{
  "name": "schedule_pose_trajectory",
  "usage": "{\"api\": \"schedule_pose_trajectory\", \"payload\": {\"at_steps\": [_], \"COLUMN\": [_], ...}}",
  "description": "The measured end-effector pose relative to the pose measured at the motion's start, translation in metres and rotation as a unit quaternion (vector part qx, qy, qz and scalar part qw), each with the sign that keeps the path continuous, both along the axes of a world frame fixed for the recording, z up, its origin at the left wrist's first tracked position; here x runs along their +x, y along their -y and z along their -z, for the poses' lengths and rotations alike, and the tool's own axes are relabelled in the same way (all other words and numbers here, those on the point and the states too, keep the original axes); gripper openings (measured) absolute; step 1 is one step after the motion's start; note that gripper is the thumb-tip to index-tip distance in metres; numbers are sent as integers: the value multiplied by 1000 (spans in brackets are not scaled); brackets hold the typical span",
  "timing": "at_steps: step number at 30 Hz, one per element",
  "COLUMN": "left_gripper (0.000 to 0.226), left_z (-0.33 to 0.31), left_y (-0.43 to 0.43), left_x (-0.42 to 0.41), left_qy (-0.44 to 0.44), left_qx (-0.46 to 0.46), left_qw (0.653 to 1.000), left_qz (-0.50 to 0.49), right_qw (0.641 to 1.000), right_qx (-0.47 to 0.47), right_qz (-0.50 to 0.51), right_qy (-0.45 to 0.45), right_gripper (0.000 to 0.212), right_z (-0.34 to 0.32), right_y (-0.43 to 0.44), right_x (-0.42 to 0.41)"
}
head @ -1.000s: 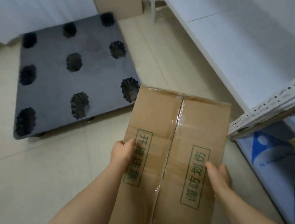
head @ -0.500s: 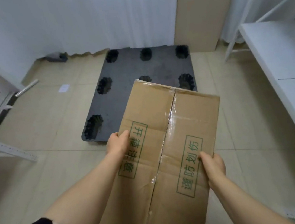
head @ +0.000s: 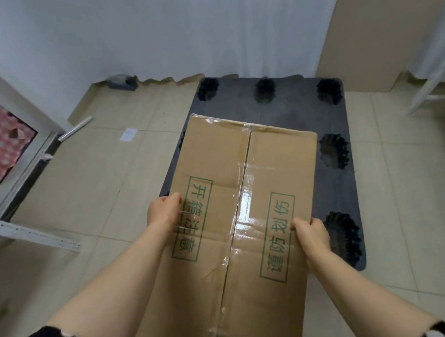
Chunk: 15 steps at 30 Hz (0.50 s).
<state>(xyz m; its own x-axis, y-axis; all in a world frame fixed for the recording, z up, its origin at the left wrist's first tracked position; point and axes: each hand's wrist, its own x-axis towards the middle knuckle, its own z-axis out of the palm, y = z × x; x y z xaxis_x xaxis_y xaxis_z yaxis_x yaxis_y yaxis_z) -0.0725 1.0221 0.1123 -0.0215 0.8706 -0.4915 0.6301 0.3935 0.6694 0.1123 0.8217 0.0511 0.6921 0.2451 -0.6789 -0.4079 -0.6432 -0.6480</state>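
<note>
Cardboard box (head: 216,169): head view. Held off the floor in front of the person, taped face up, green print boxes on both flaps. Its far edge overlaps the near-left part of the black pallet (head: 292,110).
Left grip (head: 164,213): closed on the box's left edge, fingers wrapped round it beside the green print.
Right grip (head: 312,234): closed on the right edge, a little nearer the body than the left.
Why held so: my read is that opposite edges balance a wide, flat load. The staggered hands fit the slight skew of the box.
Pallet: flat on the tiled floor (head: 92,183) straight ahead, round recesses in its top. Likely the drop spot.
Blind spot: the box hides the pallet's near-left part, so I cannot tell what lies there.
Right side: cardboard sheet (head: 366,27) leans on the wall just behind the pallet's far-right corner. White frame legs (head: 433,83) stand near that side.
Left side: shelf rail (head: 29,234) juts in, well apart from the pallet. Paper scrap (head: 128,134) and metal bar (head: 75,128) lie on the tiles, off the direct line.
Risk: the sheet and frame legs leave little room to swing right, so I would lower it square.
</note>
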Motion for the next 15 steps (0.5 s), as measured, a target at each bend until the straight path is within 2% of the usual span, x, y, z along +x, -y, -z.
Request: {"api": "schedule_pose_trajectory", "payload": {"at_steps": [6,10,12,15], "left_gripper": [23,30,28,20], "left_z": [38,74,91,110], "left_y": [-109,-197,-241,-295], "left_x": [9,21,23,23], "left_qy": [-15,-51,-70,-65], "left_qx": [-16,-22,-35,-63], "left_qw": [1000,998,993,990], "left_qz": [-9,38,89,107], "right_qw": [999,1000,1000,999], "right_qx": [9,12,-5,-39], "right_qz": [-25,-13,-4,7], "right_qy": [20,9,15,13], "right_gripper": [38,36,37,44], "right_z": [29,55,70,88], "right_y": [-107,-184,-223,-274], "right_x": [16,19,19,17]}}
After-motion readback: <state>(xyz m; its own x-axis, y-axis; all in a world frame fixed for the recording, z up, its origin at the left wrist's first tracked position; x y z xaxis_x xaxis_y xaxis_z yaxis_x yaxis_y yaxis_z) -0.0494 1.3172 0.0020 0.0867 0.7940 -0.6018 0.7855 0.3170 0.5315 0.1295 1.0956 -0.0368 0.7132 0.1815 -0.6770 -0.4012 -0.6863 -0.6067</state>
